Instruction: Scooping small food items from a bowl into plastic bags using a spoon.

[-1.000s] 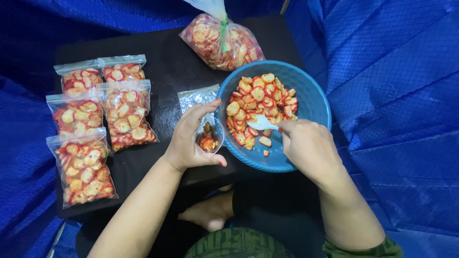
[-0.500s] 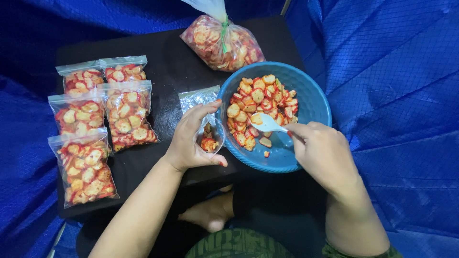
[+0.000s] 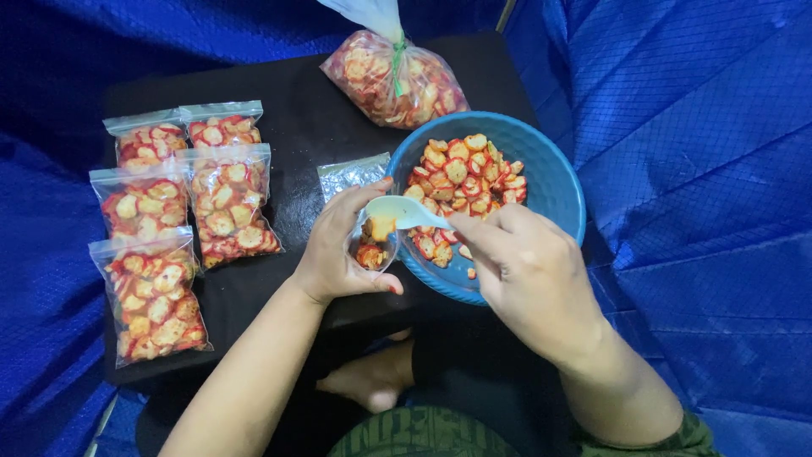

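Fingers of the right hand [image 3: 529, 275] pinch a white spoon [image 3: 404, 212] tight, tipping chips into the small clear bag [image 3: 372, 245] that the left hand [image 3: 342, 250] grips open.

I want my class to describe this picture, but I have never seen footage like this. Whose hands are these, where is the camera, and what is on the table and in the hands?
There is no machine here: a person wears a camera on the head, looking down at their own two hands. The left hand holds open a small clear bag with a few chips in it. The right hand holds a white spoon over that bag. Beside them on the black table stands a blue bowl of red and yellow chips. To the left lie five filled bags, and at the far edge a large tied bag of chips.
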